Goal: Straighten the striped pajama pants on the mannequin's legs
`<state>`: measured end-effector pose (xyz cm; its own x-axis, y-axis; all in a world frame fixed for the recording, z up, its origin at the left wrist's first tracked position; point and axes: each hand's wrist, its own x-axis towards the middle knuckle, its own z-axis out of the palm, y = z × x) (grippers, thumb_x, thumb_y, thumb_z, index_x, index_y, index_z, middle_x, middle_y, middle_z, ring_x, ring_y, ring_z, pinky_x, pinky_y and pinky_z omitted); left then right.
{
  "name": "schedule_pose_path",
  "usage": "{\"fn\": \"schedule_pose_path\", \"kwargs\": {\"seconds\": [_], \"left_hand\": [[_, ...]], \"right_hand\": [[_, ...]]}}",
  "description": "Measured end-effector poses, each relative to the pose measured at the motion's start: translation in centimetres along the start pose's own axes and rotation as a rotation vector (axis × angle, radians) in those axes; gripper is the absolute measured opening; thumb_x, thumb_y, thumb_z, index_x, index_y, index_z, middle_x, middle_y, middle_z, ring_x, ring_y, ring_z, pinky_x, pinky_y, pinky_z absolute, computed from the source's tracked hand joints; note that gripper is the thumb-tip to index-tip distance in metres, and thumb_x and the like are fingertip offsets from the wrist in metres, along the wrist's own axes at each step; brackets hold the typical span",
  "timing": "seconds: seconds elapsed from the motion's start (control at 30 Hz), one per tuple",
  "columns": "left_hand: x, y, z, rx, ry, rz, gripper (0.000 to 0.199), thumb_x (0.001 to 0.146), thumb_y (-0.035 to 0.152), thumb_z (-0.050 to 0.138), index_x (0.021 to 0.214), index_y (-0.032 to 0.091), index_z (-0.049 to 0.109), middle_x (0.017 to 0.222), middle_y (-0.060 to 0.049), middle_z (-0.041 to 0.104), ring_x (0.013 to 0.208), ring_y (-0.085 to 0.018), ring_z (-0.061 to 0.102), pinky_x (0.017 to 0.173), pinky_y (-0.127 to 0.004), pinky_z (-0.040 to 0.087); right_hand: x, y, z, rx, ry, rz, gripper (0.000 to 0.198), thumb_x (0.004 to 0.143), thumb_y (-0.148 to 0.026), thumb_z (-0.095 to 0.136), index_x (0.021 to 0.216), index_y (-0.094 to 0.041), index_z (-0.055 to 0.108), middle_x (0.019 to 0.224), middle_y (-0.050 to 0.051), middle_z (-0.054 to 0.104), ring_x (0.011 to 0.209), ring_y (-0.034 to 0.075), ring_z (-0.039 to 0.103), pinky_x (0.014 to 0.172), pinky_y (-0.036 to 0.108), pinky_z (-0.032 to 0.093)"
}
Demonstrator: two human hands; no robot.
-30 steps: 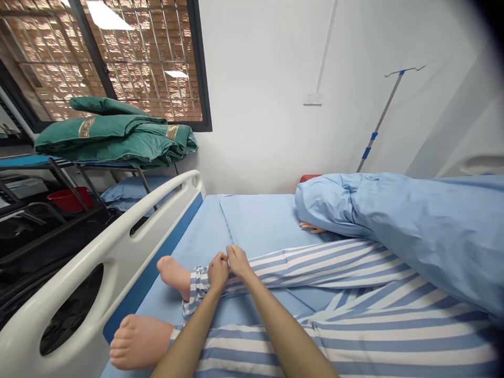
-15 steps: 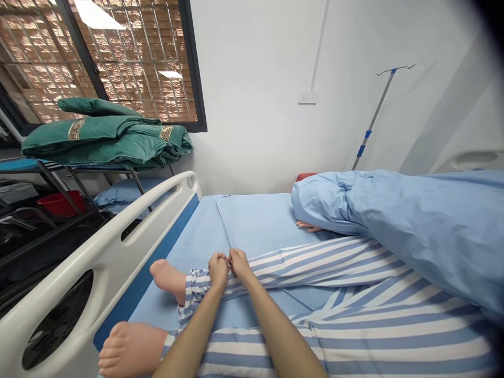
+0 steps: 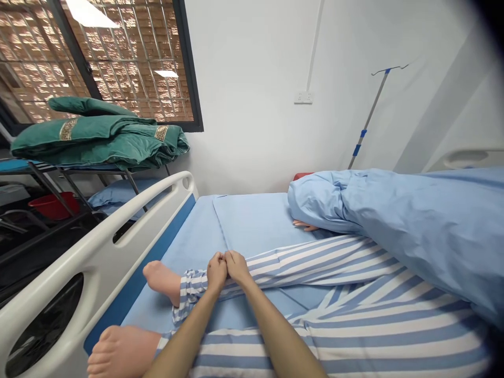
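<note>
A manikin in blue-and-white striped pajama trousers (image 3: pixel 354 320) lies on the bed. Its far foot (image 3: pixel 163 278) and near foot (image 3: pixel 122 349) stick out of the gathered cuffs. On the far lower leg, my left hand (image 3: pixel 217 271) is closed on the trouser leg (image 3: pixel 271 265) just above the bunched cuff. Beside it, touching or almost touching, my right hand (image 3: pixel 236 266) is curled over the same trouser leg. Both sets of fingertips are partly hidden. My forearms reach across the near leg.
The white bed end board (image 3: pixel 145 205) rises at the left. A blue quilt (image 3: pixel 401 210) covers the manikin's upper part, with its hand (image 3: pixel 305 224) showing at the edge. Behind stand an IV pole (image 3: pixel 368 118) and folded green bedding (image 3: pixel 106 139) on another bed.
My right hand has settled slightly lower and closer to my left on the trouser leg, its fingers more curled over. The whole view has shifted slightly.
</note>
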<state>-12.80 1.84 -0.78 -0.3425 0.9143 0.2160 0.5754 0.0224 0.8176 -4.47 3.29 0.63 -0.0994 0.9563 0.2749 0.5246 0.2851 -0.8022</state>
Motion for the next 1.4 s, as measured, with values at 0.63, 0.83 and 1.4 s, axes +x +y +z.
{"fn": "schedule_pose_path", "kwargs": {"seconds": [0.63,0.83,1.4], "left_hand": [[-0.9,0.8,1.3,0.152,0.019,0.030,0.017,0.072,0.020,0.030,0.059,0.019,0.042,0.058,0.003,0.048,0.055,-0.010,0.037,0.051,-0.021,0.020],[-1.0,0.9,1.5,0.197,-0.017,-0.001,0.018,0.072,0.020,0.031,0.060,0.019,0.045,0.058,0.001,0.049,0.056,-0.010,0.040,0.051,-0.021,0.020],[-0.3,4.4,3.6,-0.096,0.062,0.020,0.017,0.070,0.025,0.033,0.054,0.019,0.037,0.051,0.003,0.041,0.051,-0.009,0.034,0.050,-0.021,0.025]], "right_hand": [[1.0,0.1,-0.6,0.132,0.037,0.075,0.032,0.079,-0.029,0.027,0.052,-0.018,0.040,0.050,-0.003,0.040,0.052,0.010,0.039,0.051,0.020,0.029],[0.8,-0.6,-2.9,0.093,0.013,-0.028,0.035,0.081,-0.031,0.026,0.053,-0.017,0.043,0.051,-0.003,0.043,0.053,0.009,0.040,0.053,0.020,0.030],[0.3,2.2,-2.9,0.262,0.088,0.079,0.033,0.080,-0.030,0.026,0.056,-0.018,0.044,0.055,-0.002,0.045,0.056,0.010,0.040,0.053,0.020,0.031]]}}
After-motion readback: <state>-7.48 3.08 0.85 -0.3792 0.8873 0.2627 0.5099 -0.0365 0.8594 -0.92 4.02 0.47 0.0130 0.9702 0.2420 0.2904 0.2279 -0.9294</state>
